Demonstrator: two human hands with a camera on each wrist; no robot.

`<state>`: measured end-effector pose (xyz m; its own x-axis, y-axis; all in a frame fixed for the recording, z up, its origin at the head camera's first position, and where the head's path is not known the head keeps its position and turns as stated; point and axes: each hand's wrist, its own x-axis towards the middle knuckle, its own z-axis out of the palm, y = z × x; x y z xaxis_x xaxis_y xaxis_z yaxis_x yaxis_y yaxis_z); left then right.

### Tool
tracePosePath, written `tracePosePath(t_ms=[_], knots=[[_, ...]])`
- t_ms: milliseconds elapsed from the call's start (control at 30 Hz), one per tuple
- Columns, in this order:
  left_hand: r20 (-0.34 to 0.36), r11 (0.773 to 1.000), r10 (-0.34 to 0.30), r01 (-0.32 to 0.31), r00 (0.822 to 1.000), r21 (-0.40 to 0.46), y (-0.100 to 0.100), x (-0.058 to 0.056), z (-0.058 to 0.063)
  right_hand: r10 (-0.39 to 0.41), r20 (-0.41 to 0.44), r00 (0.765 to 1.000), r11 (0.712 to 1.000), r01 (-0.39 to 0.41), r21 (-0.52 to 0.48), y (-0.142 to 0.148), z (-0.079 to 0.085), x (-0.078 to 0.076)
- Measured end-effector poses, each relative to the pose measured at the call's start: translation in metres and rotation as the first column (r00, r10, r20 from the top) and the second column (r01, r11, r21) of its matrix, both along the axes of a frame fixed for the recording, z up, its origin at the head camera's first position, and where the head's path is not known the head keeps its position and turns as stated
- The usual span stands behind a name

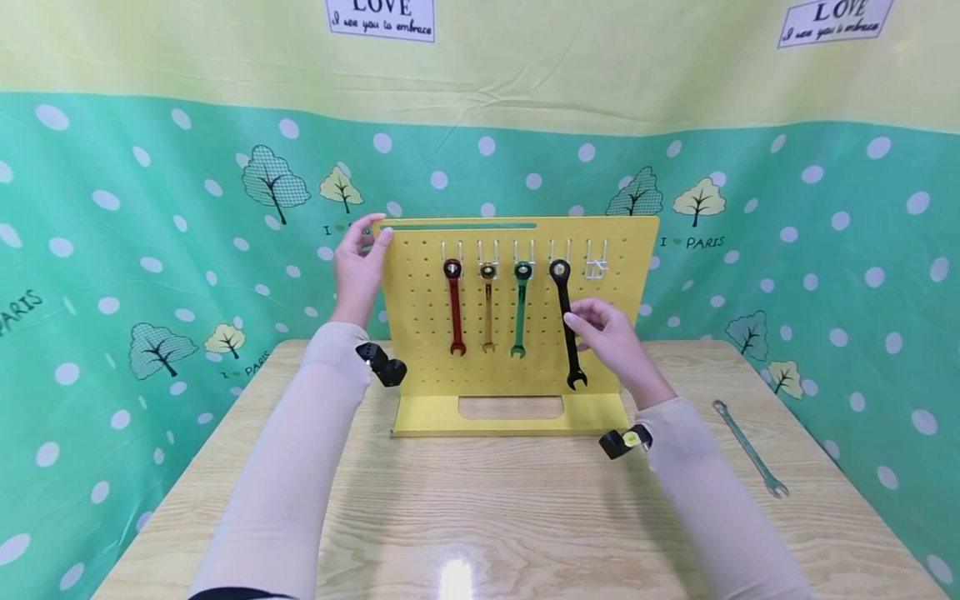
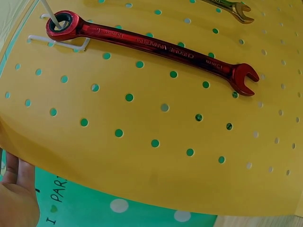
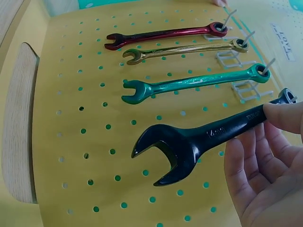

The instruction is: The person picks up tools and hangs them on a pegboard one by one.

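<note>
At the upper left corner of a yellow pegboard [image 1: 420, 371], my left hand [image 1: 358, 275] grips the edge, thumb in front and fingers behind. My right hand [image 1: 615, 342] pinches the shank of a black combination wrench [image 3: 189, 146], thumb on its front. The wrench slants slightly, open jaw down, and its ring end overlaps the fourth hook. To its left hang a green wrench [image 1: 521, 312], a gold wrench [image 1: 488, 312] and a red wrench [image 2: 156, 47], their rings on white hooks. A bare white hook [image 1: 596, 267] sits to the right.
A teal wrench [image 1: 750, 450] lies on the wooden table [image 1: 480, 508], right of my right forearm. The pegboard's base [image 1: 427, 421] stands on the table toward the back. Behind it hangs a green and yellow printed curtain [image 1: 480, 158].
</note>
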<state>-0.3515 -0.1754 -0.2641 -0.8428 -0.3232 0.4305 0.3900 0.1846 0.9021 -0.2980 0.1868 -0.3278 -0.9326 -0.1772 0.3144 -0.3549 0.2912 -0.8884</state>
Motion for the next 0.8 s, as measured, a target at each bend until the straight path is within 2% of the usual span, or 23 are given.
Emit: tracePosePath(t_ms=[233,800], knots=[[0.01,1.0,0.017,-0.017,1.0,-0.006,0.0,0.001,0.001,-0.021,0.023,1.0,1.0,0.021,0.001,-0.001,-0.004,-0.006],[0.01,1.0,0.004,-0.004,1.0,0.002,0.001,0.002,0.001,-0.039,0.115,0.993,0.999,0.04,-0.009,-0.007,-0.008,-0.021]])
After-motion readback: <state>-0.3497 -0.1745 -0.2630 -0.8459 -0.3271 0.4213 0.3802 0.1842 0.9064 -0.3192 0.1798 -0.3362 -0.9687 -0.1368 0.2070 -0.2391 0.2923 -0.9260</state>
